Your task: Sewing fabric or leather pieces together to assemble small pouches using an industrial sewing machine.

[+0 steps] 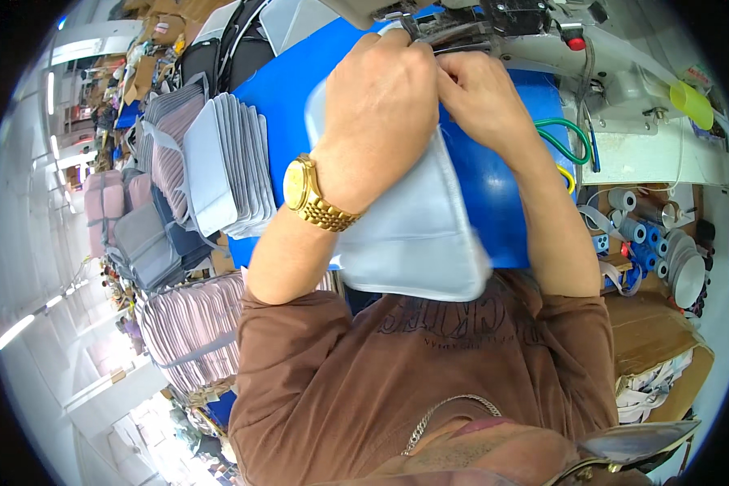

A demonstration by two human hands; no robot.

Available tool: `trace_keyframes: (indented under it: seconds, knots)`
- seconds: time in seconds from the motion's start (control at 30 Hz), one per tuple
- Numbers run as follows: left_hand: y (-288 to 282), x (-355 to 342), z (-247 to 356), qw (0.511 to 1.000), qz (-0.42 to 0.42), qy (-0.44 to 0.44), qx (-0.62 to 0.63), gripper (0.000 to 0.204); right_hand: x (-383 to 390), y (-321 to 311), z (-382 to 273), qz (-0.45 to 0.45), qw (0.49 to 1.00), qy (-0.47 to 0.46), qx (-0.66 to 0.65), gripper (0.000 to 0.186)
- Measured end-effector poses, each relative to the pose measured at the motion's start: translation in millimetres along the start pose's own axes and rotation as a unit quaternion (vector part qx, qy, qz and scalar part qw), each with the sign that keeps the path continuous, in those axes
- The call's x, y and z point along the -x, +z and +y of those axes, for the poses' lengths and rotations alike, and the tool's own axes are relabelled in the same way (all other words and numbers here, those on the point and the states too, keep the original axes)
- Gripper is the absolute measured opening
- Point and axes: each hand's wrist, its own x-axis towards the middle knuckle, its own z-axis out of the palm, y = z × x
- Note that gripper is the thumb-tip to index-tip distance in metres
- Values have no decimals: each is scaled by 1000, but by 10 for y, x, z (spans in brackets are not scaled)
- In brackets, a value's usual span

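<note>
Grey padded fabric piece [417, 235] lies on the blue surface [287, 89], its far edge drawn up to the sewing machine [616, 73]. Left hand [381, 105], a gold watch [312, 196] on its wrist, presses down on the piece with fingers curled together over its top edge. Right hand [482, 97] sits just beside it, fingers pinched on the same edge. Stacks of similar grey pieces [227, 162] stand to the left, thread spools [644, 235] to the right

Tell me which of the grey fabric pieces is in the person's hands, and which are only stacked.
The flat light-grey piece on the blue table, held by both hands at the sewing machine. The others stand stacked at the left, untouched.
</note>
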Motion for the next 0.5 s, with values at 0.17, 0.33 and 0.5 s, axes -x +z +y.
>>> trace_keyframes:
  seconds: [0.17,0.33,0.5]
  knots:
    - [152,31,188,986,56,-31,151,17,543,-171,-87,27,996,-72,-43,43]
    - [285,485,178,915,82,-105,382,24,1015,-276,-36,-118,992,40,-14,43]
    - [514,1236,-215,944,195,-218,151,39,1088,-163,-42,-91,987,28,-127,42]
